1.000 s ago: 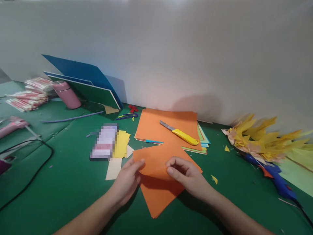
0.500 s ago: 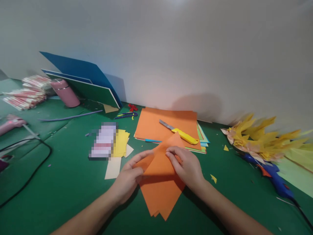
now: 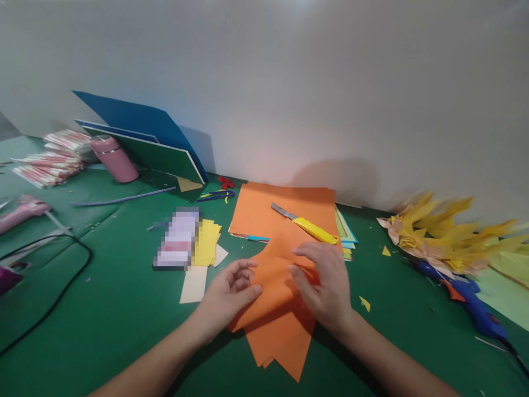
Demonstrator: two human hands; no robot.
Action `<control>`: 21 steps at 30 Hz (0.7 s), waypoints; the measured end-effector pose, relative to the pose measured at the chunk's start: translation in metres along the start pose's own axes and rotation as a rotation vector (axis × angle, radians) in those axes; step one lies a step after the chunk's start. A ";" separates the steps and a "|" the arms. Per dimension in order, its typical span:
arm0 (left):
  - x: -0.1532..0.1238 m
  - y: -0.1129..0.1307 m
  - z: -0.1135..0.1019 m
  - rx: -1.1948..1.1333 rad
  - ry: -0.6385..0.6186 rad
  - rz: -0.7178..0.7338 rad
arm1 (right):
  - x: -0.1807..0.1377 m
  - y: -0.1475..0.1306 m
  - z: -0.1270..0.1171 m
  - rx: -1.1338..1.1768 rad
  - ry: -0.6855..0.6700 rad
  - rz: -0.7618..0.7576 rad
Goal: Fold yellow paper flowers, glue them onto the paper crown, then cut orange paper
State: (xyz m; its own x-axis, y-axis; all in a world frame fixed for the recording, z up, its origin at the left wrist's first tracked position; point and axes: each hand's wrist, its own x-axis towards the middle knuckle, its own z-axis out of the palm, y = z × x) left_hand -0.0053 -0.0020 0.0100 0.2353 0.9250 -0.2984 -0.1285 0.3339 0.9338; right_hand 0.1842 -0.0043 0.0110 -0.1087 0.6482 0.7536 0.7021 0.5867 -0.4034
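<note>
A folded sheet of orange paper [image 3: 270, 292] is raised in front of me, its upper part bent over. My left hand [image 3: 227, 298] grips its left side, thumb on the near face and fingers curled at the edge. At the right side of the sheet, my right hand [image 3: 326, 286] has its thumb and fingers apart; whether the fingertips touch the paper is hard to tell. Beneath lie more orange paper pieces [image 3: 283, 342] with pointed lower corners. Just beyond the hands, a yellow-handled knife [image 3: 314, 229] rests on a stack of orange sheets [image 3: 256, 209].
A phone [image 3: 177, 240], blurred out, and yellow paper slips [image 3: 208, 242] lie left of my hands. Farther left are a pink glue gun [image 3: 25, 214] with a black cord and a pink bottle [image 3: 115, 160]. Yellow paper leaves [image 3: 438, 234] and a blue glue gun [image 3: 475, 306] lie right.
The right hand's fingers have parted from their pinch on the paper. The raised sheet has turned and bent over, and the left thumb now lies across its face.
</note>
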 end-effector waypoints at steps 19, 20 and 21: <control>-0.004 -0.003 0.006 -0.080 -0.046 0.072 | -0.011 -0.012 0.027 1.144 -0.355 0.952; -0.004 -0.003 0.006 -0.064 -0.062 0.067 | -0.010 -0.012 0.026 1.151 -0.356 0.976; -0.003 -0.004 0.005 -0.051 -0.079 0.064 | -0.009 -0.012 0.025 1.158 -0.362 0.996</control>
State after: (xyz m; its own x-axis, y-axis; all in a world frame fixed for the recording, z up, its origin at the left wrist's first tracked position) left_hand -0.0003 -0.0069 0.0081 0.3002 0.9282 -0.2199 -0.1940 0.2852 0.9386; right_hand 0.1595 -0.0050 -0.0037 -0.2242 0.9646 -0.1391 -0.2905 -0.2024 -0.9352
